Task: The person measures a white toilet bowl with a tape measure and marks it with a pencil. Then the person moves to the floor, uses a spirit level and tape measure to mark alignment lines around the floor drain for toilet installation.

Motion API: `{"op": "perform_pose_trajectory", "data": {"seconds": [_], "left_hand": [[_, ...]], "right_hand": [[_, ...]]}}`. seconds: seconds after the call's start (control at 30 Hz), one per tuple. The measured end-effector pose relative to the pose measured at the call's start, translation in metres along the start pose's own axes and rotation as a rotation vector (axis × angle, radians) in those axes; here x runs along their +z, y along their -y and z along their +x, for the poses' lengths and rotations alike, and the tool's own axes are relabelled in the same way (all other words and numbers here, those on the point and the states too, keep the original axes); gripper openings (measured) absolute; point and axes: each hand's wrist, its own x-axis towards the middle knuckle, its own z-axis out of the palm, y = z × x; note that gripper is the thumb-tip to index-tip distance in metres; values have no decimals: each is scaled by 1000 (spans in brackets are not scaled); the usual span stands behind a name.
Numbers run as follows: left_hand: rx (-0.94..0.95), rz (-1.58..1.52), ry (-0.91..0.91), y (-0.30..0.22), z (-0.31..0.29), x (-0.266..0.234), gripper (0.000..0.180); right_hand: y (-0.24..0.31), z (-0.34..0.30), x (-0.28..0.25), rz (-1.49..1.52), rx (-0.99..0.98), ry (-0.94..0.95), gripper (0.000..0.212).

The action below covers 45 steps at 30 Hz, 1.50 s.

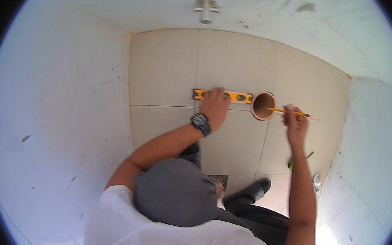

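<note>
A yellow spirit level (pixel 238 97) with a green vial lies flat on the beige floor tiles, close along a grout line. My left hand (pixel 214 108) rests over its left half and holds it, the fingers closed across it. Touching or nearly touching the level's right end is a round, brown-rimmed pipe opening (pixel 253 109); I cannot tell if it stands on the floor or is set into it. My right hand (pixel 296 123) pinches a yellow pencil (pixel 277 110), its tip pointing left over the opening.
A metal valve (pixel 206 12) juts from the far wall. Pale walls (pixel 64 93) close in on both sides. By my right forearm lie a small green-and-black object (pixel 290 164) and a silvery item (pixel 316 181). A dark sandal (pixel 260 188) and a broken floor patch (pixel 219 183) are nearer me.
</note>
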Motion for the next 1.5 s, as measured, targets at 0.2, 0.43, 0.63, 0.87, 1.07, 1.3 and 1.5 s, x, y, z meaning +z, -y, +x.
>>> {"op": "perform_pose_trajectory", "data": {"seconds": [0.2,0.43,0.63,0.87,1.07,1.3,1.5], "left_hand": [[-52,-82,-2,10,-1,7,22],[256,-606,44,-47,0,-24,15],[454,-1104,738,-84,-22,-12,20],[302,-1038,888,-44,-54,-8,31],[244,-610,608,2,28,-123,39],[182,-45,491,-92,131,-156,36],[126,-105,440,-180,162,-21,32]], "right_hand": [[22,53,-103,-545,-84,89,31],[104,54,-168,-1063,-27,239,46],[117,21,-143,-840,66,313,40],[81,18,-132,-1082,-179,679,27],[24,69,-174,-1266,-335,615,38],[-3,114,-176,-688,-455,494,64],[-72,110,-159,-516,-423,457,61]]}}
